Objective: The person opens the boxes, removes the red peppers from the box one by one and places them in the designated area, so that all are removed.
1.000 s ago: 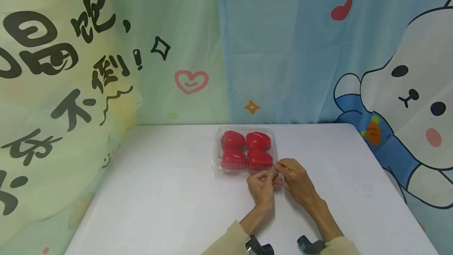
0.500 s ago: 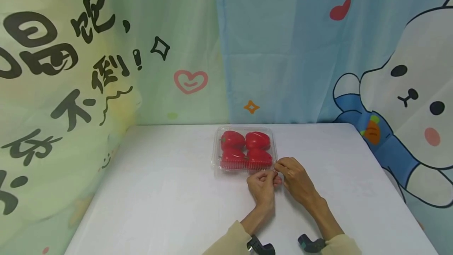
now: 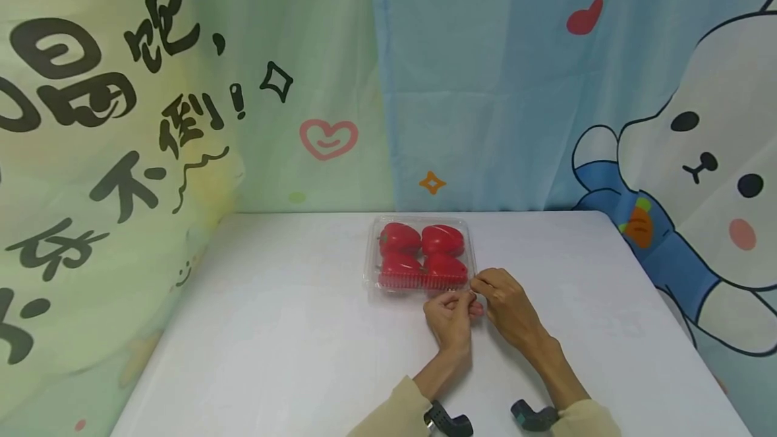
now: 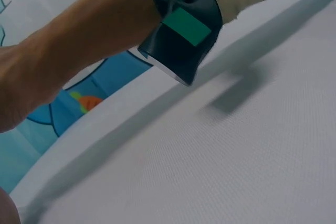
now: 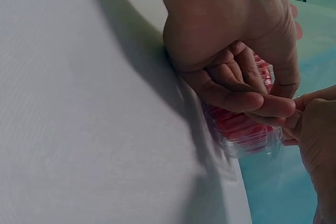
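Observation:
A clear plastic clamshell box (image 3: 369, 265) sits near the table's back edge, with several glossy red pepper-like fruits (image 3: 400, 239) inside. At its near right corner, my left hand (image 3: 448, 321) and right hand (image 3: 510, 309) meet, fingertips almost touching. Both pinch the corner edge of the box between thumb and fingers. In the right wrist view, the left hand (image 5: 231, 30) bends over the box's ribbed side and the right hand (image 5: 319, 140) comes in from the right; the exact bit of plastic pinched is hidden by fingers. The left wrist view shows mostly my right forearm (image 4: 94, 30).
A white table (image 3: 273, 329) spreads out around the box. Behind it hangs a printed cloth (image 3: 461, 86) with a cartoon rabbit and lettering. Dark camera mounts (image 3: 534, 417) are strapped on both wrists, close above the tabletop.
Hardly anything differs. Both hands stay at the same corner, the right hand having risen very slightly; the box and the fruits keep their place.

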A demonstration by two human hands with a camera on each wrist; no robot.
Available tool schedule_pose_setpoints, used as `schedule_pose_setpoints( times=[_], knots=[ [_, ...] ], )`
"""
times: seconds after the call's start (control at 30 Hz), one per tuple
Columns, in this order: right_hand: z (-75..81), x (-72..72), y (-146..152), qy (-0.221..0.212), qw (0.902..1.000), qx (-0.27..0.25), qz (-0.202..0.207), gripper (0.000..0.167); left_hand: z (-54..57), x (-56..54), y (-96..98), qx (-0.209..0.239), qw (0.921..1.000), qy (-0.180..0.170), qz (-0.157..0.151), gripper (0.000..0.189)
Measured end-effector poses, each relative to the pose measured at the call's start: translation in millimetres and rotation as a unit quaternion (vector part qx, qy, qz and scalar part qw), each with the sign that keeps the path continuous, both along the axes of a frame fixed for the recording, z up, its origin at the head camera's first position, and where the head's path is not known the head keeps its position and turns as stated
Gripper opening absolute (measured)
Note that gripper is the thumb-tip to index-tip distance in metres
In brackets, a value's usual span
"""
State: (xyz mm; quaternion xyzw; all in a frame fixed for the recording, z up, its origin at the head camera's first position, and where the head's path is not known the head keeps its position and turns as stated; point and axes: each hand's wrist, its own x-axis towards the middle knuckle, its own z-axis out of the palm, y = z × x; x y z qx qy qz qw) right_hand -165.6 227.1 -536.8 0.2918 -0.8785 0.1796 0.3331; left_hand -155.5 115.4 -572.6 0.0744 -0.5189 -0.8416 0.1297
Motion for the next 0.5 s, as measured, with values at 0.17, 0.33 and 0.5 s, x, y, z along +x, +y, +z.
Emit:
schedule_pose_setpoints(
  times=[0.17,0.33,0.5],
  knots=[
    [-0.5,-0.6,0.1,0.000,1.0000,0.001,-0.003,0.038,0.2,0.1,0.1,0.011,0.9999,0.006,-0.003,0.013],
    [-0.3,-1.7,-0.2,-0.002,1.0000,0.002,-0.002,0.037,0.8,0.3,-0.5,0.011,0.9999,0.003,-0.005,0.014],
    [3.0,-2.8,-2.7,0.007,0.9999,-0.001,0.007,0.038,1.2,0.4,-2.5,0.002,1.0000,0.002,-0.004,0.011]
  ],
)
